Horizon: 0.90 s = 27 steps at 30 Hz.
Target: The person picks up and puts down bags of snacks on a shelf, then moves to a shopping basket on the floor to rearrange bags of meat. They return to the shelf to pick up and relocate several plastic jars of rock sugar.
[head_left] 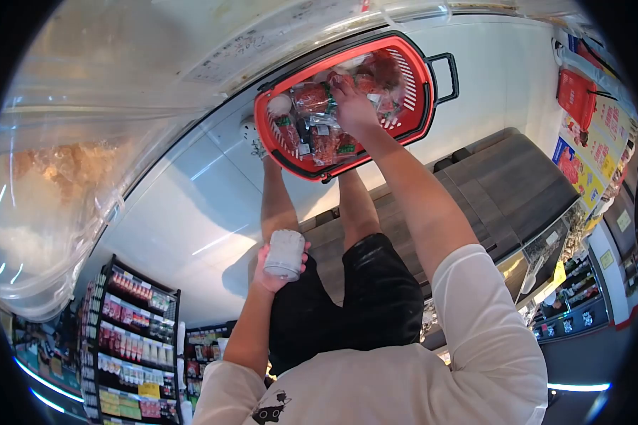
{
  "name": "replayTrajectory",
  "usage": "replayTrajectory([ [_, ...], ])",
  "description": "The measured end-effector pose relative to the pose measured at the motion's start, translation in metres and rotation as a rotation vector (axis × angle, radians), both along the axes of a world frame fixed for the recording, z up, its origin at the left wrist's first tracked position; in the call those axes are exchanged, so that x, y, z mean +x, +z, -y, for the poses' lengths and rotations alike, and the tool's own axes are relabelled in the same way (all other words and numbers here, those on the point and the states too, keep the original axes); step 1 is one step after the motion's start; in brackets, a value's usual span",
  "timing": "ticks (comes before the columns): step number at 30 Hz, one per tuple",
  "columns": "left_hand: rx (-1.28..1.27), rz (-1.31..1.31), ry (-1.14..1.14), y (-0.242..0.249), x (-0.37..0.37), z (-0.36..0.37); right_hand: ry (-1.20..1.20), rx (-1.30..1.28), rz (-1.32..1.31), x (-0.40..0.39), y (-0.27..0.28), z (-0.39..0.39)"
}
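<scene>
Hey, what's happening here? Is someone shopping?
It looks that way. A person in a shop bends over a red shopping basket that sits on the pale floor by their feet. Their right hand reaches into the basket among wrapped packages, touching them. Their left hand holds a small grey wrapped item up near the waist. Stocked shelves stand nearby.

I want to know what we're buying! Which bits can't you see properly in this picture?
Head view only:
- pale pack in the left hand: label too small to read.
- red packets in the red basket: partly covered by the right hand; whether it is gripping one is unclear.
- clear plastic up close, top left: blurs what lies behind.
</scene>
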<state>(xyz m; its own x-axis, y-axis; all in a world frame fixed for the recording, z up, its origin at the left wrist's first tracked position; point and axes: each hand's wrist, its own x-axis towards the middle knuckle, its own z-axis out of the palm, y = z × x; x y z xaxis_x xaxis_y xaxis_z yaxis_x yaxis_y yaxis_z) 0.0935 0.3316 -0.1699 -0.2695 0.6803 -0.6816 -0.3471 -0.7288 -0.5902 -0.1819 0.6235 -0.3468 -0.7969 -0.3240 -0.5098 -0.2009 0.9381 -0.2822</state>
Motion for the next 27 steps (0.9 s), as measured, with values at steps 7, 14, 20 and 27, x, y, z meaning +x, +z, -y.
replayTrajectory([
  [7, 0.018, 0.063, 0.007, -0.001, 0.0, -0.002, 0.21, -0.117, 0.024, -0.035, -0.021, 0.051],
  [14, 0.041, 0.09, 0.016, -0.004, -0.006, -0.006, -0.401, 0.119, 0.383, -0.035, -0.026, 0.079],
  [20, 0.016, 0.075, 0.016, -0.003, -0.014, -0.003, -0.665, 0.285, 0.293, -0.049, -0.049, 0.081],
  [27, 0.027, 0.059, 0.013, 0.0, -0.016, -0.001, -0.533, 0.543, 0.129, -0.033, -0.077, 0.084],
])
